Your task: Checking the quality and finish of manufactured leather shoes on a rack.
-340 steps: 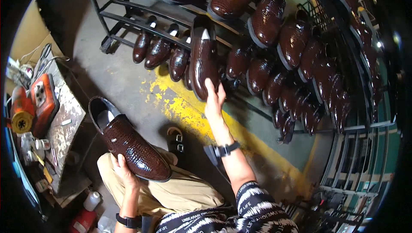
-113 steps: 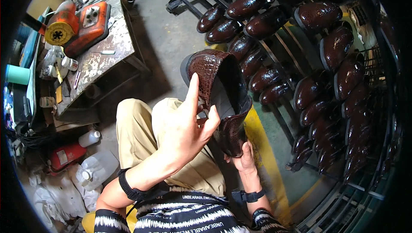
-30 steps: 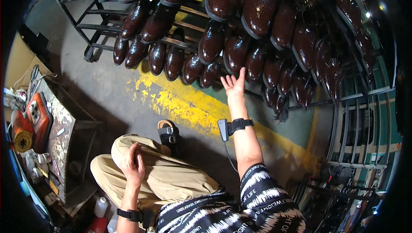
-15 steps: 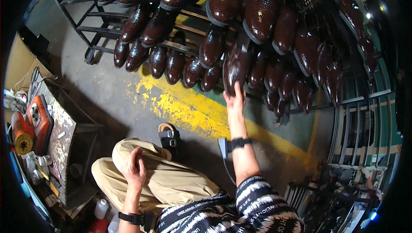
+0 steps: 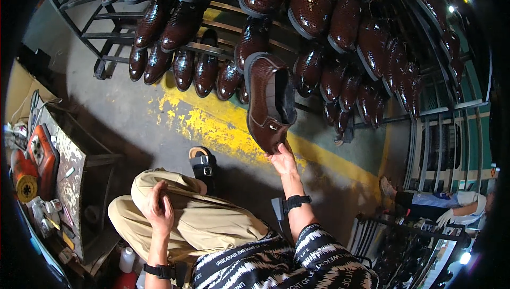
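Note:
My right hand (image 5: 282, 161) grips a dark brown, textured slip-on shoe (image 5: 262, 124) by the end nearest me. The shoe hangs in the air in front of the rack (image 5: 110, 36), its opening turned to the right and a small shiny ornament on its upper. Behind it, several glossy reddish-brown shoes (image 5: 313, 4) sit in tiers on the rack's bars. My left hand (image 5: 159, 209) rests by my bent knee, its fingers drawn together, with nothing visible in them.
At left stands a worn workbench (image 5: 71, 164) with an orange tool (image 5: 42, 153) and small items. A white bottle (image 5: 127, 260) is below it. A gloved person (image 5: 441, 204) is at the right, near another dark rack (image 5: 388, 241). A yellow stripe (image 5: 212, 124) crosses the floor.
My right hand has drawn the shoe from the rack toward me, and its opening now shows. The left hand stays by the knee. More of a person shows at the right.

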Demonstrator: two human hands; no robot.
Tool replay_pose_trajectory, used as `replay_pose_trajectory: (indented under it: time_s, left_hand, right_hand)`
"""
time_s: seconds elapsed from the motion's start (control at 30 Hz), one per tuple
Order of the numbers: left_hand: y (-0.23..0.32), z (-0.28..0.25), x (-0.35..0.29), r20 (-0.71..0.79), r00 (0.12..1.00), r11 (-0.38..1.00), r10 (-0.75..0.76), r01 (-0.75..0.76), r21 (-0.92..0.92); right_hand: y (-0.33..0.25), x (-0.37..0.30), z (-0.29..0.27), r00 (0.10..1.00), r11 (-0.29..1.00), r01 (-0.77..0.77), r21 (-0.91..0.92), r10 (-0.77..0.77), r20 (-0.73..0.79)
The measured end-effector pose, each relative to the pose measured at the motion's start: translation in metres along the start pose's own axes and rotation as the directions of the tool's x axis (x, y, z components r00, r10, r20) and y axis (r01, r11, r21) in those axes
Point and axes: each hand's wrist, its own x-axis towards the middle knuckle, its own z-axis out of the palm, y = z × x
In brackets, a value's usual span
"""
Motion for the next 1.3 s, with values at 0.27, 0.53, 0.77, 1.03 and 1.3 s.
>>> replay_pose_trajectory:
  time_s: [0.27, 0.53, 0.77, 1.03, 1.3]
  left_hand:
    - [-0.001, 0.001, 0.001, -0.003, 1.000, 0.999, -0.003, 0.002, -0.044]
    - [-0.001, 0.003, 0.001, -0.016, 1.000, 1.000, 0.015, -0.015, -0.027]
    - [-0.003, 0.004, 0.002, -0.003, 1.000, 1.000, 0.018, -0.018, -0.012]
    - [-0.004, 0.001, 0.002, -0.008, 0.999, 0.999, 0.034, -0.034, 0.014]
    - [-0.004, 0.001, 0.000, 0.010, 1.000, 1.000, -0.010, 0.010, -0.015]
  right_hand:
    - [-0.014, 0.003, 0.051, 0.929, 0.882, 0.306, -0.359, -0.359, -0.091]
    - [-0.026, 0.003, 0.062, 0.793, 0.677, 0.457, -0.576, -0.603, -0.080]
    - [-0.026, 0.004, 0.066, 0.728, 0.617, 0.483, -0.621, -0.677, -0.106]
    - [-0.018, 0.015, 0.072, 0.749, 0.731, 0.444, -0.518, -0.620, -0.233]
    - [-0.036, 0.096, 0.118, 0.712, 0.860, 0.469, -0.203, -0.504, -0.489]
